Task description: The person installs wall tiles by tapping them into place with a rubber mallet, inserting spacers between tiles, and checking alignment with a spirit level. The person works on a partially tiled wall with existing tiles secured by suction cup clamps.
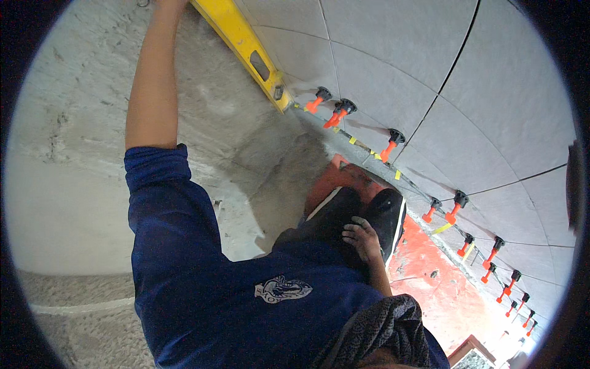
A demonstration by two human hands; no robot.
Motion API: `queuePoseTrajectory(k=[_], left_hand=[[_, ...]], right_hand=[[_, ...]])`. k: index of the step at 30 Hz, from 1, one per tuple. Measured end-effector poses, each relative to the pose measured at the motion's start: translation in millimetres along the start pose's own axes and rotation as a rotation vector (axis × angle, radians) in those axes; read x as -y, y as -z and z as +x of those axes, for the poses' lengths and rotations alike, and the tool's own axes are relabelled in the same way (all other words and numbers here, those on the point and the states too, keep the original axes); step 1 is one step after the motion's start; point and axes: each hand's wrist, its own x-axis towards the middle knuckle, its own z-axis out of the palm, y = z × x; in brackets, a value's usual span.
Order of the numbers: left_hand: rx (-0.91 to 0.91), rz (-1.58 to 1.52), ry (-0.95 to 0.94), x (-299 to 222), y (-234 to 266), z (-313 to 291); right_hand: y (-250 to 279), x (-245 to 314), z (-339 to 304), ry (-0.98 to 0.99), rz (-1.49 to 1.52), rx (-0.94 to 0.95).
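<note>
- Head view, left arm: the left arm (152, 80) stretches up the bare grey wall (80, 123) beside the yellow level (246, 46). The left hand runs out of the picture at the top edge, so its grip cannot be told; it appears to reach the level's upper end, probably to steady it.
- Head view, level: the level lies slanted along the edge where the bare wall meets the grey tiles (393, 55). Its lower end stops just above the first orange clips (326, 104), likely to check that the tiles sit true.
- Head view, right hand: the right hand (362, 238) rests flat on the dark trouser knee (344, 215), fingers loosely spread, pinching nothing. It seems placed there as a prop for the body.
- Head view, surroundings: below and right of that hand, a row of orange clips runs along the tile joints over a red floor (442, 277).
</note>
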Motion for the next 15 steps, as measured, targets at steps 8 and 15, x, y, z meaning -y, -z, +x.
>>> queuePoseTrajectory(k=[8, 15], left_hand=[[-0.004, -0.033, -0.073, -3.6, -6.5, -1.9], [-0.023, 0.084, 0.009, -11.8, -6.9, -6.4]], right_hand=[[-6.0, 4.4, -1.7, -0.001, -0.007, 0.005], [-2.9, 0.7, 1.5, 0.02, 0.009, 0.044]])
